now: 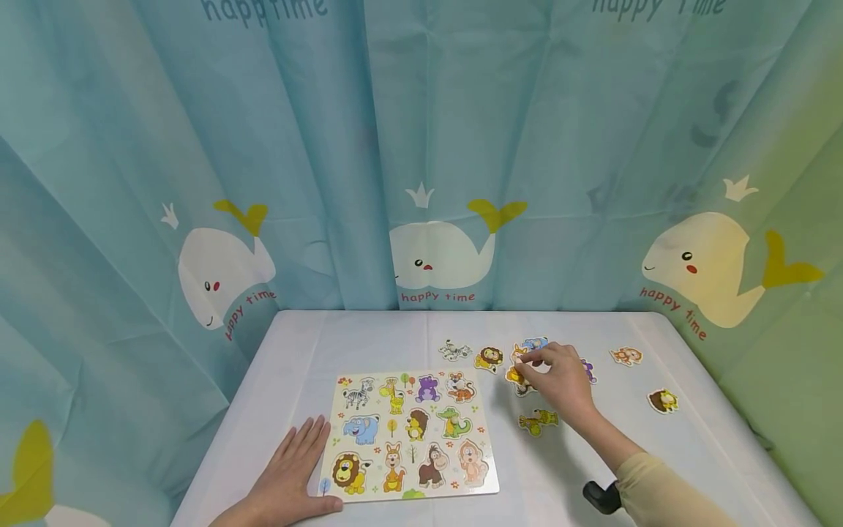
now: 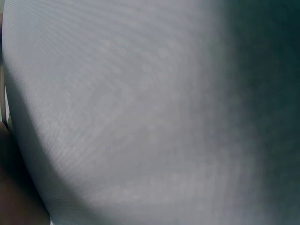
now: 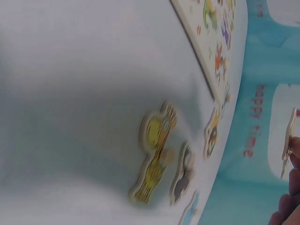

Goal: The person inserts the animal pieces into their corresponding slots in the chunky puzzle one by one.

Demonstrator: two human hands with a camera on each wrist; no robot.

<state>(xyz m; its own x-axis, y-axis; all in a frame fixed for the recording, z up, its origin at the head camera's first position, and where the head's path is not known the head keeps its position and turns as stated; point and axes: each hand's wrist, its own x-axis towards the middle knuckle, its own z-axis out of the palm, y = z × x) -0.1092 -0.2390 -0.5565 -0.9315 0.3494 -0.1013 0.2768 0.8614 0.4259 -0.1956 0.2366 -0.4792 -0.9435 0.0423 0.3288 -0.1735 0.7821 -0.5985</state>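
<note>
1. One orange kangaroo piece [image 1: 516, 374], toward two o'clock from the board [image 1: 410, 496], is pinched between the thumb and fingers of the right hand [image 1: 560, 375]. Only a small part is gripped, so a loose pinch could let it twist or drop; the right wrist view shows it edge-on and seemingly raised.

2. Close neighbours are a likely hazard: the elephant piece [image 1: 535, 342] sits at one o'clock from it, the dark gorilla piece [image 1: 525, 391] at five, the lion piece [image 1: 489, 359] at nine. A low sideways move could knock or shuffle them.

3. The yellow-green piece [image 1: 538, 422] lies at seven o'clock from the right hand; a dropped wrist, or the dark object [image 1: 601, 498] by the sleeve [image 1: 665, 490], might sweep it along the table [image 1: 546, 498].

4. The left hand [image 1: 290, 472] rests between eight and nine o'clock of the board, fingers extended and grasping nothing. I cannot tell whether it presses; if it bears little weight, a push from the far side could slide or turn the board.
</note>
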